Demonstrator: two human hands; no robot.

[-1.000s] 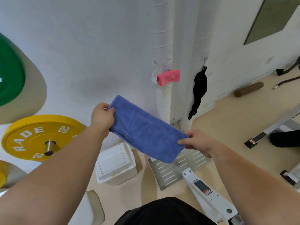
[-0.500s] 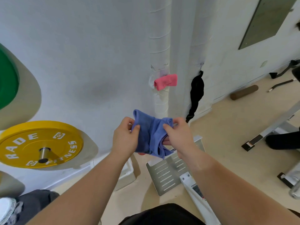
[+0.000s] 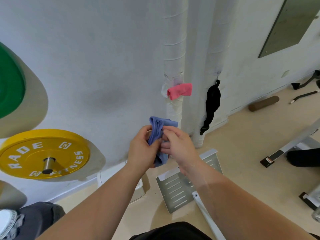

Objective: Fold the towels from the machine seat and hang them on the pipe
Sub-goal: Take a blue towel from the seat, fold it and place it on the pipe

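A blue towel (image 3: pixel 160 129), folded into a narrow upright bundle, is squeezed between both of my hands in the middle of the view. My left hand (image 3: pixel 142 150) grips its left side, thumb over the cloth. My right hand (image 3: pixel 180 148) pinches its right side with curled fingers. Above and to the right, a folded pink towel (image 3: pixel 180 91) hangs on the white wrapped pipe (image 3: pixel 174 54) that runs up the wall. The machine seat is out of view.
A yellow weight plate (image 3: pixel 43 154) and a green one (image 3: pixel 10 85) stick out from the wall at left. A black cloth (image 3: pixel 212 104) hangs by the second pipe. Below my hands lie a slotted metal footplate (image 3: pixel 178 189) and a white box (image 3: pixel 138 189).
The blue towel was stretched wide between my hands; they came together, folding it in half, then pressed it into a tight narrow bundle. The view shifted slightly.
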